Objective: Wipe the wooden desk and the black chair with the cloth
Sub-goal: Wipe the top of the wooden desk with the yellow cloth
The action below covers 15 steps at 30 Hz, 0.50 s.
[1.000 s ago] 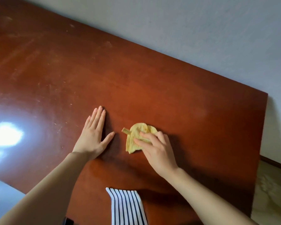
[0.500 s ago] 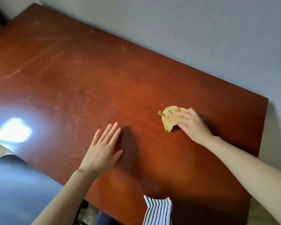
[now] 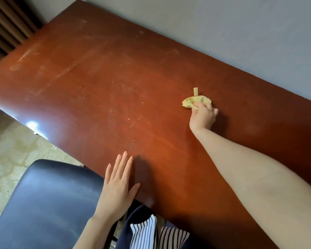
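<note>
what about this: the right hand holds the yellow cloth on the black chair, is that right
Not quite. The head view shows the right hand holding the yellow cloth on the wooden desk, not on the black chair.

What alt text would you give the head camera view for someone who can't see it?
A right hand grips a yellow cloth on a reddish wooden desk; the left hand is spread flat at its near edge, beside a black chair.

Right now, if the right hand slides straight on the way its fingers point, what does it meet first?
Probably the grey wall behind the wooden desk; ahead of the right hand and its yellow cloth only bare desktop shows.
</note>
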{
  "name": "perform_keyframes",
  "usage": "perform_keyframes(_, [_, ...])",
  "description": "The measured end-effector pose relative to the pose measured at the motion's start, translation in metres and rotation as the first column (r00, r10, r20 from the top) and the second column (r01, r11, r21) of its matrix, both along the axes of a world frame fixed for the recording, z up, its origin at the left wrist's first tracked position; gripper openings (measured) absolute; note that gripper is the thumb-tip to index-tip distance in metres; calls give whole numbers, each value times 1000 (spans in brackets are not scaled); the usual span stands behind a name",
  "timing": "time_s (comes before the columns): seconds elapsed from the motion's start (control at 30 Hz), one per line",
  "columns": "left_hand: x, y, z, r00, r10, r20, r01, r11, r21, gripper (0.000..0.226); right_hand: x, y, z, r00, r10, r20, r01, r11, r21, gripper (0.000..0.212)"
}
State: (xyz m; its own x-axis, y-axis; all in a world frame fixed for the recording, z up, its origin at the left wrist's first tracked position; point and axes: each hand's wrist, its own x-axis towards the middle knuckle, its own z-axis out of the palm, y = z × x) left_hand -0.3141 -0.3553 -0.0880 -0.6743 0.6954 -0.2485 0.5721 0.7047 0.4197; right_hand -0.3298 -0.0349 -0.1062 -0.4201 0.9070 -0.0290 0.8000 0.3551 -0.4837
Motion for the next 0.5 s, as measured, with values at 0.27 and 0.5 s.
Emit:
perform_keyframes(0.27, [-42,-45,-7,998,59,-8,-59,998,-23,91,-17,-127,-9,923,384,-16,-382,922,67,27])
perform_keyframes(0.5, [-51,-52,-17,999,23,-36,-31,969,-244,124,38,-199,-4,748,661,-60,-649,748,138,25])
